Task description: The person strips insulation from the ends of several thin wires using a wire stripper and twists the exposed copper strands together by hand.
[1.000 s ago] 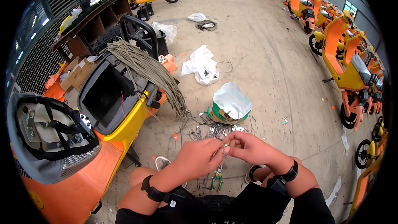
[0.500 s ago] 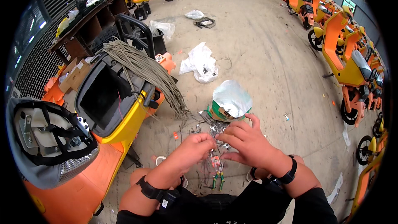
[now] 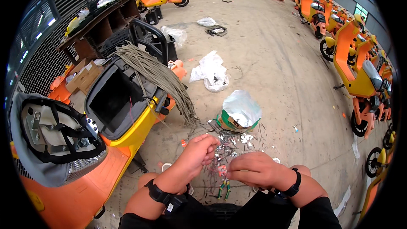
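Note:
My left hand (image 3: 200, 154) is raised over small scattered scraps and wires (image 3: 231, 143), thumb and forefinger pinched on something too small to make out. My right hand (image 3: 254, 169), lower and to the right, has its fingers curled beside a small red-orange piece (image 3: 221, 171); whatever it grips is hidden. Green-handled pliers (image 3: 227, 190) lie on the floor beneath. Just beyond the scraps stands a green-and-white sack (image 3: 238, 123) with its top open.
At my left is a yellow-orange scooter (image 3: 70, 199) with an open grey bin (image 3: 112, 97), draped cables (image 3: 161, 80) and a grey strapped item (image 3: 55, 174). White plastic (image 3: 212, 74) lies ahead. Rows of scooters (image 3: 352, 72) line the right; a cluttered bench (image 3: 97, 29) stands back left.
My hands, together a second ago, have separated. My right hand rose with spread fingers, then dropped rightward and curled. My left hand moved slightly left, still pinched.

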Action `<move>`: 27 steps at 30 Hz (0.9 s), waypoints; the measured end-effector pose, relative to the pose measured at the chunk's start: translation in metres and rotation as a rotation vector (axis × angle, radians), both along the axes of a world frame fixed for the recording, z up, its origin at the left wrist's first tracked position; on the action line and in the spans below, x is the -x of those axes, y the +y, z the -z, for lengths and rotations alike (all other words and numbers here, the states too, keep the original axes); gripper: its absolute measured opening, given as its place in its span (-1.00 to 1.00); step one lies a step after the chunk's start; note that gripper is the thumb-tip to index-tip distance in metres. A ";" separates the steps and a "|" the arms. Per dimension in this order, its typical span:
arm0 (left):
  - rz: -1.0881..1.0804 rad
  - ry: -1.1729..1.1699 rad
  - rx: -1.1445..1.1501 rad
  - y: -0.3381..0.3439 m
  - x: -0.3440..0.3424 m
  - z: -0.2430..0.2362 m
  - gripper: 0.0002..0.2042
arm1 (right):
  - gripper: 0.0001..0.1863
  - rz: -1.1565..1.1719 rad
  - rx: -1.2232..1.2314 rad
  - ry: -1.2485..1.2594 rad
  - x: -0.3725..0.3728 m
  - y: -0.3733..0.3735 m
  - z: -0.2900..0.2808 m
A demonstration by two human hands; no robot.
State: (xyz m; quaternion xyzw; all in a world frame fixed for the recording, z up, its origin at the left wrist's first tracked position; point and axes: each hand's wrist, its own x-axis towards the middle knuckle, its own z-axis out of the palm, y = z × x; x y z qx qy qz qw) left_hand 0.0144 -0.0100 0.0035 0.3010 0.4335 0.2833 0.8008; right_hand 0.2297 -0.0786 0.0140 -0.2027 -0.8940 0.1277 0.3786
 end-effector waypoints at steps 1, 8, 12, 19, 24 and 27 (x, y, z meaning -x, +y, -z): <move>0.010 -0.008 0.011 0.000 0.000 0.000 -0.91 | -0.72 0.041 0.013 -0.004 0.001 0.002 0.003; 0.176 -0.025 0.069 -0.005 0.000 -0.003 -0.92 | -0.69 0.309 -0.155 -0.120 0.000 0.025 0.008; 0.261 -0.084 0.102 -0.006 0.003 0.000 -0.94 | -0.70 0.382 -0.180 -0.153 -0.001 0.023 0.009; 0.356 0.165 -0.369 -0.013 0.002 -0.009 -0.87 | -0.84 0.357 0.150 -0.063 -0.001 0.020 0.010; 0.333 0.511 -1.346 -0.018 0.007 0.001 -0.92 | -0.91 0.338 1.187 0.242 0.006 0.011 0.009; 0.415 0.655 -1.819 -0.019 0.007 -0.005 -0.86 | -0.83 0.122 1.926 0.640 -0.002 0.020 0.020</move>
